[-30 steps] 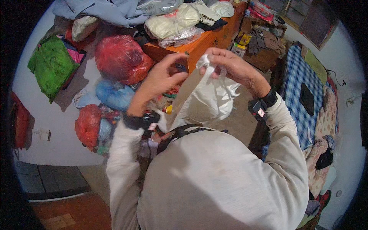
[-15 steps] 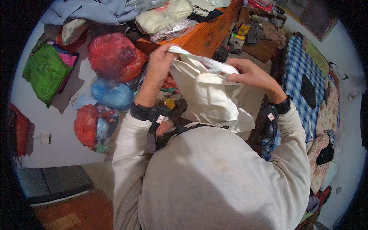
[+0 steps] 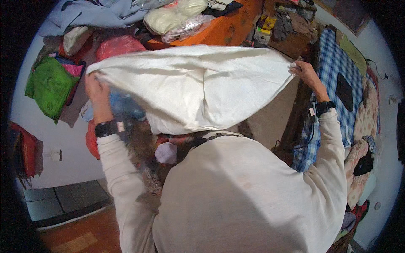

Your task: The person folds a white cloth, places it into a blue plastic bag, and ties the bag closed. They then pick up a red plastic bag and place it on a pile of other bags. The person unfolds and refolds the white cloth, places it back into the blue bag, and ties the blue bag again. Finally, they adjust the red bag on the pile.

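A large white cloth [image 3: 206, 84] is stretched wide between my two hands, in front of my body. My left hand [image 3: 98, 90], slightly blurred, is closed on the cloth's left corner. At the other end, my right hand [image 3: 309, 76] pinches the right corner between thumb and fingers. The upper edge runs nearly straight from hand to hand. Below it the fabric sags in folds, its lower part hanging close to my chest. What kind of cloth item it is does not show clearly.
An orange wooden surface [image 3: 236, 27] with bagged items stands ahead. A red plastic bag [image 3: 120, 45] is partly behind the cloth. At left hangs a green bag [image 3: 50, 86]. A bed with a blue checked cover [image 3: 327, 80] lies at right. Dark grey tiles [image 3: 63, 200] show lower left.
My hands have moved far apart, left hand leftward and right hand rightward. The bunched white cloth has opened out into a broad sheet between them.
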A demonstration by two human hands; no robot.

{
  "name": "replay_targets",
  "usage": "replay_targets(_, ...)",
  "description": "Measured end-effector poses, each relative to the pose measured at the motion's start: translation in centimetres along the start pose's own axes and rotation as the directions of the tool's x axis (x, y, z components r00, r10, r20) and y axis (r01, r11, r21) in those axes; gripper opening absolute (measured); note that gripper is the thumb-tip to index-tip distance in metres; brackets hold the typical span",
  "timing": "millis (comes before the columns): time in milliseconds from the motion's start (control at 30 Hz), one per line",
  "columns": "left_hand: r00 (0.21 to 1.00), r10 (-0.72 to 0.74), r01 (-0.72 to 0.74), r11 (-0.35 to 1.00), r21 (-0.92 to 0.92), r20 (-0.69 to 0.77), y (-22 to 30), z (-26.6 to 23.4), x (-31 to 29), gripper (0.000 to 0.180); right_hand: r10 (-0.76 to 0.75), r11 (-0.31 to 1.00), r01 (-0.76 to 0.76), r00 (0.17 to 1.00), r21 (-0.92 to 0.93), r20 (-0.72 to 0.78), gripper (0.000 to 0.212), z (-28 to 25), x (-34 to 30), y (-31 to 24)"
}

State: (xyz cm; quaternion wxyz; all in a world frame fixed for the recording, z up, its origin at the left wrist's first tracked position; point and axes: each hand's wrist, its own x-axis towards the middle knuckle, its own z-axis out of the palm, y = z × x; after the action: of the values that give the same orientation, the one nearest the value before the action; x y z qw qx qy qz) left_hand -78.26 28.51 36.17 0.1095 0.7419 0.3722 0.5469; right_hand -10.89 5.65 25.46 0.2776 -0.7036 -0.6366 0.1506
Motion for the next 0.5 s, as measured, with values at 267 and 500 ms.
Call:
replay_targets(267,0.827,-0.524,0.517,0.563,-0.644,0.205,-1.8,-4.6,2.5,0.024,-0.150,0.934,0.061,0.961,-0.353,-0.230,0.019,1.6,-0.1,7.9)
replay_targets(500,0.898,-0.334,0.439,0.669,-0.599,0.286,0.1,-4.7,0.7,0.029,-0.097,0.973,-0.018,0.871,-0.228,-0.482,0.026,0.6,2.6,8.6)
